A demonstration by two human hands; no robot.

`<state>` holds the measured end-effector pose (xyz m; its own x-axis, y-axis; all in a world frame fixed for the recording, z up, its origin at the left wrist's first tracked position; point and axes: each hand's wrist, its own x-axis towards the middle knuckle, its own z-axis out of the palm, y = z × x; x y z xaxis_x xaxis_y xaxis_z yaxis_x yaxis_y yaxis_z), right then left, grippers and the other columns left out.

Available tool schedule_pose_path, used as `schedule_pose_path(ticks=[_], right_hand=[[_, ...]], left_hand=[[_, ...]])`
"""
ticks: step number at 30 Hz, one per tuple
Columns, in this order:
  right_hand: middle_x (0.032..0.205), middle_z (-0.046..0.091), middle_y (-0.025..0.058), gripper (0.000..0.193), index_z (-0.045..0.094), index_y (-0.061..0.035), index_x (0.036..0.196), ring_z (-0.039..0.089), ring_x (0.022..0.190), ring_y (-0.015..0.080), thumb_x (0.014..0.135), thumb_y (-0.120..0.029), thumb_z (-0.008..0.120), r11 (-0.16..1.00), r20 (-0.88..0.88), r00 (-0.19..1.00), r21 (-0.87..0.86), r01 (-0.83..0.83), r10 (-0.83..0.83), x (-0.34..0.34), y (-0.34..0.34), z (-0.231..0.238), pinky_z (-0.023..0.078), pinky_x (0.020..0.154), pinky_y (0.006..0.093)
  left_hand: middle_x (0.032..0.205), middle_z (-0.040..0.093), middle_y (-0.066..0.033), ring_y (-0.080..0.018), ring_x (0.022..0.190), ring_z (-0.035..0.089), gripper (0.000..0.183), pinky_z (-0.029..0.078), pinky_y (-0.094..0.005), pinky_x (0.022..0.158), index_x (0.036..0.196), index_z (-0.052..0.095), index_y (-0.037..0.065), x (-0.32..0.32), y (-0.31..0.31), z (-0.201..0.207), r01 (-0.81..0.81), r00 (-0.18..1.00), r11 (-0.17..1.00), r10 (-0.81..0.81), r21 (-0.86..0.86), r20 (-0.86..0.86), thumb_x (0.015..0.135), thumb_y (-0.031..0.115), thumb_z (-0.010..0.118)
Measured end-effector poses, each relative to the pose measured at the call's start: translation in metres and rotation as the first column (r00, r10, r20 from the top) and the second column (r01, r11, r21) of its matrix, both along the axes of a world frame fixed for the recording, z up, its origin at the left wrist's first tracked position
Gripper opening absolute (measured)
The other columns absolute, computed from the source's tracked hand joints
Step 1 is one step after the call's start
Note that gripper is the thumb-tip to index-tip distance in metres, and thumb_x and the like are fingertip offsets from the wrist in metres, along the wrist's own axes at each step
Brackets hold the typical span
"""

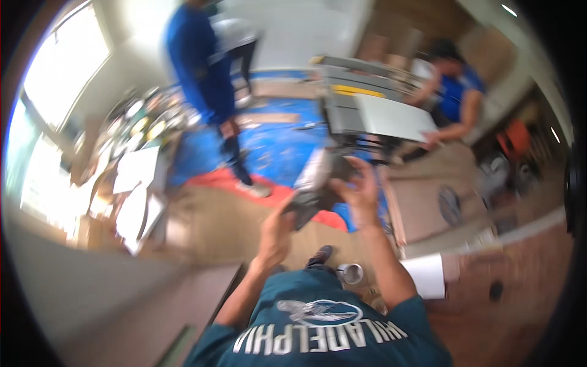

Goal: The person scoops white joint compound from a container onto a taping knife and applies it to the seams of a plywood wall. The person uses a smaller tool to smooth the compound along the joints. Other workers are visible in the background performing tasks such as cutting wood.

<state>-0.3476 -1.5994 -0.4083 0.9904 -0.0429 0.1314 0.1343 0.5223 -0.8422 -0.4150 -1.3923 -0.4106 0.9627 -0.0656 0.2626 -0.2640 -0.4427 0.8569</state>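
Cluttered heap [143,119]: lay loose on the far left, its pieces too blurred to tell apart
Left hand [276,237]: held the lower-left part of the dark object
Dark object [307,203]: was raised between both hands above the floor [229,217], not set down; what was finished or left on it could not be told
Right hand [362,194]: gripped its upper-right part, fingers bent
White panel [391,115]: reached over the grey tabletop [342,116], a co-worker [461,98] holding it, so seemingly unfinished

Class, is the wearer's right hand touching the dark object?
Touching: the head view, though blurred, shows the right hand closed on one end of the dark object.
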Motion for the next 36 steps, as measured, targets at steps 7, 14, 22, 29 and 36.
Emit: schedule_pose_path(ticks=[7,14,22,29,36], right_hand=[[0.092,0.067,0.0055,0.032,0.076,-0.012,0.103,0.062,0.08,0.0189,0.081,0.009,0.066,0.957,0.47,0.882,-0.27,0.105,0.036,-0.036,-0.021,0.033,0.053,0.095,0.0336],[0.141,0.057,0.0024,0.061,0.064,-0.0243,0.132,0.064,0.115,0.0227,0.077,0.002,0.067,0.578,0.627,0.752,-0.696,0.425,0.202,-0.081,0.019,-0.008,0.058,0.086,0.032],[0.11,0.071,0.011,0.036,0.067,-0.0123,0.124,0.07,0.085,0.0314,0.089,-0.014,0.058,0.618,0.351,0.934,-0.722,0.312,-0.061,-0.041,-0.012,-0.075,0.057,0.072,0.0379],[0.095,0.069,0.008,0.031,0.069,-0.0031,0.111,0.059,0.079,0.0288,0.08,0.001,0.062,0.473,0.585,0.808,-0.73,0.493,0.061,-0.049,-0.016,0.008,0.051,0.072,0.0374],[0.108,0.065,0.0052,0.045,0.068,-0.005,0.114,0.056,0.086,0.0277,0.071,0.01,0.063,0.376,0.616,0.721,-0.78,0.5,0.317,-0.056,0.024,0.015,0.05,0.079,0.036]], left_hand=[[0.123,0.064,-0.009,-0.0243,0.107,0.066,0.046,0.057,-0.0407,0.09,0.132,0.054,0.003,0.028,-0.004,-0.027,-0.328,0.931,0.372,-0.027,-0.869,-0.363,0.102,0.038,0.049],[0.118,0.065,-0.0182,-0.0254,0.104,0.066,0.052,0.056,-0.038,0.089,0.135,0.05,-0.003,0.019,0.01,-0.024,-0.089,0.903,0.451,-0.34,-0.888,-0.264,0.102,0.037,0.045],[0.123,0.061,-0.0128,-0.0264,0.105,0.064,0.05,0.056,-0.0431,0.088,0.138,0.048,0.002,0.012,-0.009,0.004,-0.199,0.98,0.49,0.085,-0.849,-0.18,0.102,0.038,0.047],[0.115,0.062,-0.0097,-0.0175,0.098,0.064,0.038,0.056,-0.0315,0.078,0.13,0.05,0.001,0.02,-0.013,-0.043,-0.242,0.955,0.578,0.283,-0.78,-0.086,0.105,0.029,0.049],[0.109,0.061,-0.006,-0.0096,0.088,0.06,0.04,0.052,-0.0241,0.07,0.135,0.049,0.001,-0.003,-0.003,-0.05,-0.257,0.944,0.741,0.331,-0.621,0.004,0.109,0.03,0.04]])
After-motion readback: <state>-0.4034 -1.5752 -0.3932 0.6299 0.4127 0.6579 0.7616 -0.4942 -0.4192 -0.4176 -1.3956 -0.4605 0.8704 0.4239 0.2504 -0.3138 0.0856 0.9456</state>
